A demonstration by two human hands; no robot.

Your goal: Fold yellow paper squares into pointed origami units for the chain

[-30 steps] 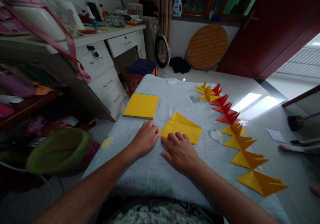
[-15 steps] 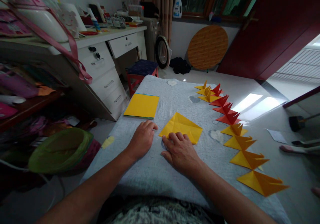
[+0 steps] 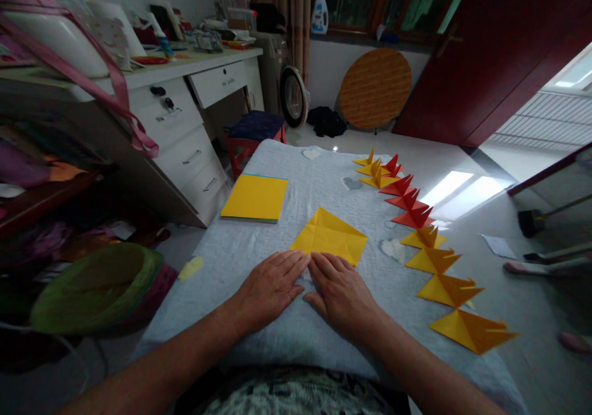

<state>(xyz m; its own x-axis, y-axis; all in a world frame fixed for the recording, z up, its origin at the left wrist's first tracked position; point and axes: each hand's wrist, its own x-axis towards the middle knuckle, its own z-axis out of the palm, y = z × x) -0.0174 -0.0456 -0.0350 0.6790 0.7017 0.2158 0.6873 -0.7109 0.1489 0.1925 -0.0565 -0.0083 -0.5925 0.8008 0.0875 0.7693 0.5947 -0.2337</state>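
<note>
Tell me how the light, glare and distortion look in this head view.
Head view: dim overall, with the shelves at left nearly black; daylight glares off the floor tiles at right; the wide-angle lens bends the desk and red door edges; the yellow folded sheet, left hand and right hand are fairly sharp.

Yellow folded sheet [image 3: 329,235] — yellow paper stack [image 3: 255,198] — pale-blue cloth [image 3: 259,242].

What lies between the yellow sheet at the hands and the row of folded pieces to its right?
Between the yellow sheet and the row of folded pieces only cloth shows, with a pale heart-shaped patch, in the head view.
</note>
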